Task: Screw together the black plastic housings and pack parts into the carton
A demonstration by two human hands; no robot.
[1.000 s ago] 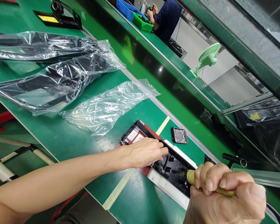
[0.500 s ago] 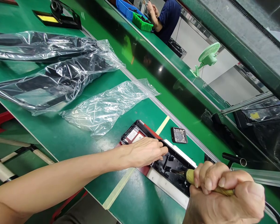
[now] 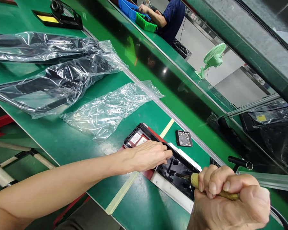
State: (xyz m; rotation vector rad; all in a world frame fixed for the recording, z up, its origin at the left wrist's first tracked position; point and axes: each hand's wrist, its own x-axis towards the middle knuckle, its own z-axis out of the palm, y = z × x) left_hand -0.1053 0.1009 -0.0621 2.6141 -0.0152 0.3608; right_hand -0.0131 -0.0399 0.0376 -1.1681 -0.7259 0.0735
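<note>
A long black plastic housing (image 3: 180,167) lies open side up between white blocks (image 3: 172,191), with small posts and bright metal dots inside. My right hand (image 3: 230,195) is wrapped in a fist round the yellow handle of a soldering iron (image 3: 194,180). Its thin dark tip points into the housing, close to a post. My left hand (image 3: 151,155) lies across the housing, fingers curled together and fingertips over its inside. Whatever those fingers pinch, if anything, is hidden. Beyond the housing sits a small black tray (image 3: 183,138) of tiny metal pieces.
An empty-looking clear plastic bag (image 3: 105,111) and bagged black frames (image 3: 60,86) cover the left of the green bench. A black stand with a yellow sponge (image 3: 48,19) stands at the far left. A metal tube holder (image 3: 241,163) is at right. Across the divider, a co-worker (image 3: 170,20) handles bins.
My two hands and the soldering iron stay nearly where they were; the view shifts only slightly. Across the divider, the co-worker's hand has moved left to the bins.
</note>
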